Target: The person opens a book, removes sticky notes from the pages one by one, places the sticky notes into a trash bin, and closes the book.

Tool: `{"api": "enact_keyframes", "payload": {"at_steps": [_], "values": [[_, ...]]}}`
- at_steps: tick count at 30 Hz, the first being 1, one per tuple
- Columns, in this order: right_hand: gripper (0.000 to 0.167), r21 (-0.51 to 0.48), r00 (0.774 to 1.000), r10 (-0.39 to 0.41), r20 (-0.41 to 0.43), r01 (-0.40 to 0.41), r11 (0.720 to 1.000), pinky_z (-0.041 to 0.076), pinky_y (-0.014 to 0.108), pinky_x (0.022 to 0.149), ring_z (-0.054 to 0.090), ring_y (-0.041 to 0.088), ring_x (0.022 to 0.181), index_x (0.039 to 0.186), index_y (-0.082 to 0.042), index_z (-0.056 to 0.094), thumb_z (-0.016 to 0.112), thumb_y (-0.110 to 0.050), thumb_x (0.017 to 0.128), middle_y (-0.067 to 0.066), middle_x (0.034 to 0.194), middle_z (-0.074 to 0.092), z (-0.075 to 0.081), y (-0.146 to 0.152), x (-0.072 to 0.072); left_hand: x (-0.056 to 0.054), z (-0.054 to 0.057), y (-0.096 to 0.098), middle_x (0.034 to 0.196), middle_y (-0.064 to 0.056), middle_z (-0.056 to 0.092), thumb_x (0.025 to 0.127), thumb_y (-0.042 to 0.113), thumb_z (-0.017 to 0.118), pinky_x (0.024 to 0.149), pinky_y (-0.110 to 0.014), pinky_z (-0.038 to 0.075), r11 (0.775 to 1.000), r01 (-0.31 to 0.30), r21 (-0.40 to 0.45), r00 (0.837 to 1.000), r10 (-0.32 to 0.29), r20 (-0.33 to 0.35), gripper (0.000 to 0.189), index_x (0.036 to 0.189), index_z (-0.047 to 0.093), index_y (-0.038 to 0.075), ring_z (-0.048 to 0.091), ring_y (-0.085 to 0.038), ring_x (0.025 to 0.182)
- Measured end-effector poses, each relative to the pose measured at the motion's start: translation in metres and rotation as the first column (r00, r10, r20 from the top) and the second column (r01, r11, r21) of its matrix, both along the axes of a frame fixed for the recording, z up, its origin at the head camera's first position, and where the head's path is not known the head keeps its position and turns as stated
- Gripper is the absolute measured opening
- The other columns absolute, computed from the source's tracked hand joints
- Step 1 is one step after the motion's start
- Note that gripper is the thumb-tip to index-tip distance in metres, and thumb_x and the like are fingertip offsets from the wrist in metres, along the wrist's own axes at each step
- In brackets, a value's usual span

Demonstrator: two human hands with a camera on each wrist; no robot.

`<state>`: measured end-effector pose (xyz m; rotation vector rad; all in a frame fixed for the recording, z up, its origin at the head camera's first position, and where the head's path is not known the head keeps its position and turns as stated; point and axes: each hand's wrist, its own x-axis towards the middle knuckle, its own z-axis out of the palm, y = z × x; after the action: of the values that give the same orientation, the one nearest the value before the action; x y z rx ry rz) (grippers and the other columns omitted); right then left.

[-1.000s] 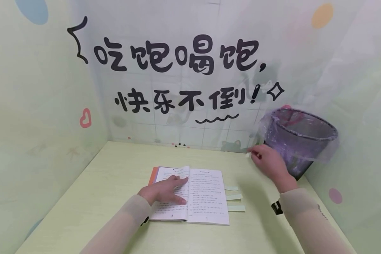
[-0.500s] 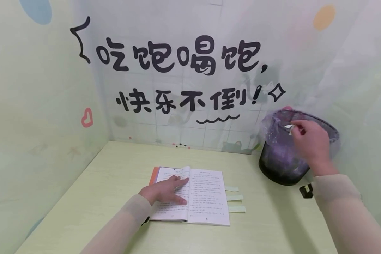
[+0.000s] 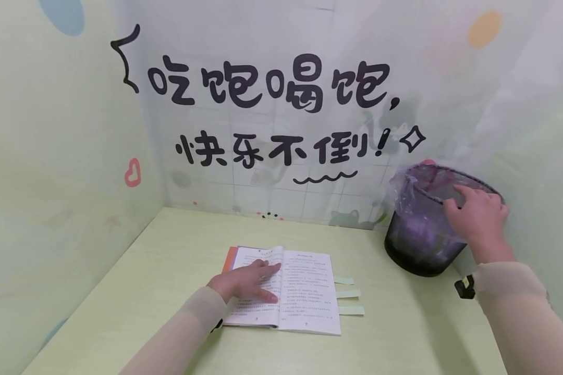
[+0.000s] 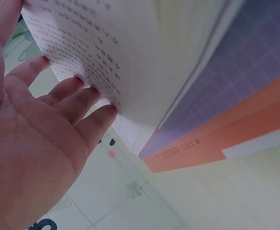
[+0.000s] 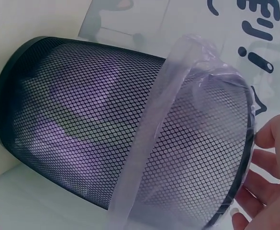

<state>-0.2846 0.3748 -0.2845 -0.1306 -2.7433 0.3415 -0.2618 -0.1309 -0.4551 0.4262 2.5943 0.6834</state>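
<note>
An open book [image 3: 307, 291] lies on the table, printed text on both pages. My left hand [image 3: 248, 281] rests on its left page with the fingers spread toward the spine. In the left wrist view the fingertips [image 4: 108, 112] touch the page, and the book's purple and orange cover [image 4: 197, 143] shows beneath. Several pale green paper strips [image 3: 349, 294] stick out from the right page edge. At the far right, my right hand [image 3: 480, 219] is at the rim of a black mesh wastebasket [image 3: 417, 247], fingers loosely bent, with nothing seen between them.
A clear plastic bag [image 5: 147, 143] lines the wastebasket and folds over its rim. The wastebasket stands in the table's back right corner. Printed wall sheets [image 3: 272, 192] close off the back and both sides of the pale table [image 3: 169, 265].
My right hand moved right from the table's back edge to the wastebasket, and the small pale paper piece in its fingers is no longer seen. My left hand has stayed on the book.
</note>
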Motion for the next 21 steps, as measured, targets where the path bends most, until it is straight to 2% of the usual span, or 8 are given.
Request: {"api": "enact_keyframes", "payload": {"at_steps": [4, 8, 10, 14, 17, 21], "values": [[0.059, 0.002, 0.998, 0.005, -0.058, -0.005, 1.0, 0.026, 0.086, 0.108, 0.031, 0.071, 0.14, 0.158, -0.001, 0.051, 0.037, -0.035, 0.111, 0.041, 0.159, 0.044, -0.004, -0.005, 0.002, -0.001, -0.001, 0.002, 0.182, -0.013, 0.028, 0.089, 0.053, 0.088, 0.13, -0.073, 0.03, 1.0, -0.001, -0.005, 1.0, 0.001, 0.0, 0.097, 0.171, 0.039, 0.038, 0.031, -0.045, 0.166], [0.05, 0.001, 0.986, 0.051, -0.161, -0.051, 0.999, 0.028, 0.085, 0.107, 0.037, 0.069, 0.137, 0.148, 0.001, 0.06, 0.044, -0.027, 0.11, 0.041, 0.151, 0.052, -0.012, -0.018, 0.003, -0.001, -0.002, 0.002, 0.182, -0.012, 0.028, 0.089, 0.053, 0.089, 0.13, -0.074, 0.03, 1.0, -0.011, -0.005, 1.0, 0.011, 0.004, 0.097, 0.171, 0.039, 0.039, 0.031, -0.046, 0.166], [0.046, -0.017, 0.97, 0.094, -0.224, -0.1, 0.995, 0.028, 0.085, 0.107, 0.04, 0.068, 0.134, 0.143, 0.003, 0.064, 0.049, -0.022, 0.108, 0.041, 0.147, 0.055, -0.02, -0.029, 0.005, -0.001, -0.002, 0.002, 0.182, -0.012, 0.028, 0.088, 0.053, 0.089, 0.13, -0.074, 0.03, 1.0, -0.014, -0.007, 1.0, 0.014, 0.004, 0.097, 0.171, 0.039, 0.039, 0.031, -0.046, 0.166], [0.038, -0.017, 0.923, 0.202, -0.326, -0.219, 0.976, 0.036, 0.081, 0.103, 0.052, 0.063, 0.123, 0.133, 0.005, 0.07, 0.058, -0.013, 0.102, 0.04, 0.133, 0.065, -0.043, -0.05, 0.005, -0.001, -0.002, 0.001, 0.182, -0.012, 0.029, 0.088, 0.054, 0.089, 0.13, -0.073, 0.031, 1.0, -0.018, -0.013, 1.0, 0.018, 0.003, 0.097, 0.171, 0.039, 0.04, 0.032, -0.045, 0.165], [0.033, 0.001, 0.9, 0.286, -0.328, -0.302, 0.953, 0.044, 0.077, 0.1, 0.06, 0.059, 0.115, 0.126, 0.006, 0.073, 0.061, -0.008, 0.099, 0.037, 0.123, 0.071, -0.065, -0.068, 0.007, -0.001, -0.003, 0.001, 0.182, -0.012, 0.029, 0.088, 0.054, 0.089, 0.129, -0.073, 0.032, 1.0, -0.019, -0.016, 1.0, 0.019, 0.001, 0.097, 0.171, 0.039, 0.04, 0.033, -0.045, 0.165], [0.03, -0.007, 0.908, 0.356, -0.221, -0.367, 0.93, 0.051, 0.071, 0.102, 0.065, 0.053, 0.116, 0.124, 0.004, 0.075, 0.063, -0.007, 0.1, 0.031, 0.122, 0.074, -0.095, -0.094, 0.015, -0.002, -0.003, 0.002, 0.182, -0.011, 0.029, 0.089, 0.054, 0.089, 0.13, -0.071, 0.032, 1.0, -0.008, -0.019, 1.0, 0.008, -0.005, 0.097, 0.171, 0.039, 0.04, 0.033, -0.044, 0.165]]}}
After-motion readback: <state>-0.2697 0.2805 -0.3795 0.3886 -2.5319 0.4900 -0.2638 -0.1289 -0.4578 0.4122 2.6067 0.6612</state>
